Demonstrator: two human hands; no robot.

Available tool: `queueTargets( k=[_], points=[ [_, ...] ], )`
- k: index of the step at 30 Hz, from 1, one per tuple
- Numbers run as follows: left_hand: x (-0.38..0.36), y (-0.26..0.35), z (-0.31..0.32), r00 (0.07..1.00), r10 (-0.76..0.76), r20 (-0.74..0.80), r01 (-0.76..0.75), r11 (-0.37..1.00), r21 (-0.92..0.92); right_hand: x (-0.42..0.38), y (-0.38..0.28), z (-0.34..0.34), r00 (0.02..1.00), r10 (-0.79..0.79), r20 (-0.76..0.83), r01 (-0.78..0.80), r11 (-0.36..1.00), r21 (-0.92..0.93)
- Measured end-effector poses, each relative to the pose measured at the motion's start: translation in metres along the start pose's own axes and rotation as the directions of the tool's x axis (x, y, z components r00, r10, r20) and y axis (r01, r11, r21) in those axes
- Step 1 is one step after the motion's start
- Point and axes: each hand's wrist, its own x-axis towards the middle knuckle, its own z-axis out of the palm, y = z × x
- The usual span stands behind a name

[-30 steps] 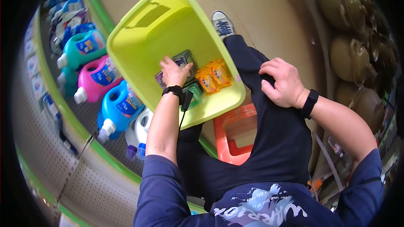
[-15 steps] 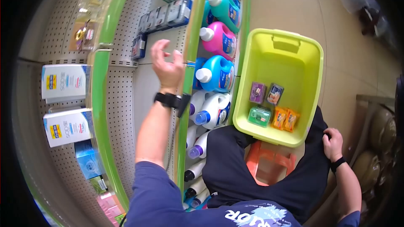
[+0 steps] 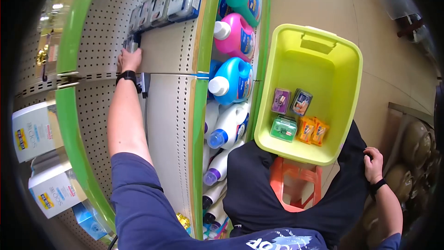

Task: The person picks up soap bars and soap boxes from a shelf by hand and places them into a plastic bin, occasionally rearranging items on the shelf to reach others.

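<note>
At the back of the shelf, against the perforated panel, my left hand [image 3: 130, 60] has its fingers around a small dark blue pack [image 3: 132, 44], partly hidden by the fingers. A row of similar clear-and-blue packs [image 3: 159, 8] stands just beyond it. My right hand [image 3: 373, 164] rests on my right knee, its fingers curled loosely, with no object seen in it. Between my knees stands a yellow-green bin [image 3: 360, 88] holding a purple pack [image 3: 280, 101], a dark blue pack [image 3: 301, 102], a green box [image 3: 283, 128] and orange packets [image 3: 313, 131].
Detergent bottles, among them a pink one [image 3: 237, 37] and a blue one [image 3: 233, 81], line the lower shelf beside the bin. White boxes [image 3: 37, 132] are at the far left. A red stool [image 3: 296, 185] is beneath me. A rack [image 3: 407, 115] with brown items stands at right.
My left hand has moved from above the shelf edge to the back of the shelf and closed on a pack. The view has shifted. My right hand has stayed on the knee.
</note>
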Motion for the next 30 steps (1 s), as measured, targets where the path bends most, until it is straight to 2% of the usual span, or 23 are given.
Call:
queueTargets(
  k=[1, 4, 6, 8, 10, 12, 14, 16, 18, 20, 21, 22, 23, 24, 25, 26, 27, 28, 30],
  points=[
    [-0.010, 0.011, -0.013, 0.998, -0.033, 0.061, 0.032, 0.999, 0.013, 0.002, -0.001, -0.002, 1.000, -0.006, 0.001, 0.006, 1.000, 0.004],
    [-0.006, 0.010, -0.022, 0.990, -0.121, 0.079, 0.120, 0.993, 0.013, 0.009, 0.002, -0.006, 0.999, -0.042, 0.023, 0.042, 0.999, 0.009],
    [-0.010, 0.003, -0.011, 0.991, -0.133, 0.012, 0.133, 0.986, -0.104, 0.013, -0.016, -0.007, 0.999, -0.043, -0.011, 0.043, 0.998, -0.042],
    [-0.021, -0.003, -0.009, 0.997, -0.077, 0.001, 0.075, 0.963, -0.258, 0.017, -0.025, -0.008, 0.997, -0.070, 0.020, 0.072, 0.993, -0.089],
    [-0.046, -0.004, -0.023, 0.999, -0.050, -0.005, 0.042, 0.883, -0.468, 0.014, -0.025, -0.004, 0.998, -0.065, -0.018, 0.061, 0.988, -0.139],
    [-0.059, -0.016, -0.019, 0.957, 0.051, -0.285, -0.213, 0.792, -0.572, 0.011, -0.022, -0.001, 0.999, -0.031, -0.018, 0.027, 0.987, -0.161],
    [-0.135, 0.017, -0.072, 0.926, 0.145, -0.349, -0.359, 0.624, -0.694, 0.007, -0.020, 0.001, 1.000, 0.006, -0.023, -0.010, 0.988, -0.155],
    [-0.213, 0.042, -0.101, 0.912, 0.232, -0.338, -0.410, 0.500, -0.763, 0.004, -0.017, 0.003, 0.999, 0.046, -0.022, -0.049, 0.984, -0.169],
    [-0.307, 0.080, -0.122, 0.859, 0.433, -0.272, -0.423, 0.306, -0.853, 0.000, -0.016, 0.005, 0.998, 0.054, -0.042, -0.059, 0.989, -0.132],
    [-0.389, 0.117, -0.112, 0.774, 0.633, -0.031, -0.196, 0.192, -0.962, -0.004, -0.016, 0.003, 0.997, 0.065, -0.033, -0.068, 0.992, -0.110],
    [-0.405, 0.121, -0.067, 0.709, 0.703, 0.055, -0.214, 0.289, -0.933, -0.005, -0.014, 0.003, 0.997, 0.068, -0.036, -0.071, 0.993, -0.097],
    [-0.446, 0.152, -0.059, 0.703, 0.711, -0.031, -0.224, 0.179, -0.958, -0.006, -0.012, 0.004, 0.997, 0.070, -0.040, -0.074, 0.993, -0.088],
    [-0.469, 0.166, -0.024, 0.685, 0.717, 0.125, -0.071, 0.237, -0.969, -0.008, -0.009, 0.005, 0.996, 0.064, -0.054, -0.068, 0.995, -0.072],
    [-0.484, 0.181, -0.007, 0.601, 0.704, 0.377, -0.023, 0.488, -0.873, -0.009, -0.005, 0.006, 0.996, 0.059, -0.066, -0.063, 0.996, -0.057],
    [-0.498, 0.193, 0.023, 0.627, 0.687, 0.368, -0.233, 0.616, -0.753, -0.009, -0.002, 0.008, 0.994, 0.074, -0.077, -0.078, 0.996, -0.045],
    [-0.511, 0.203, 0.052, 0.661, 0.679, 0.319, -0.306, 0.632, -0.712, -0.011, -0.001, 0.007, 0.993, 0.056, -0.099, -0.060, 0.998, -0.036],
    [-0.518, 0.215, 0.066, 0.656, 0.613, 0.440, -0.215, 0.711, -0.670, -0.012, 0.001, 0.008, 0.993, 0.049, -0.109, -0.051, 0.998, -0.022],
    [-0.523, 0.223, 0.081, 0.639, 0.625, 0.449, -0.222, 0.709, -0.670, -0.012, 0.003, 0.008, 0.993, 0.042, -0.114, -0.044, 0.999, -0.009],
    [-0.529, 0.238, 0.101, 0.685, 0.563, 0.464, -0.267, 0.785, -0.558, -0.013, 0.008, 0.008, 0.992, 0.036, -0.123, -0.034, 0.999, 0.014]
  ],
)
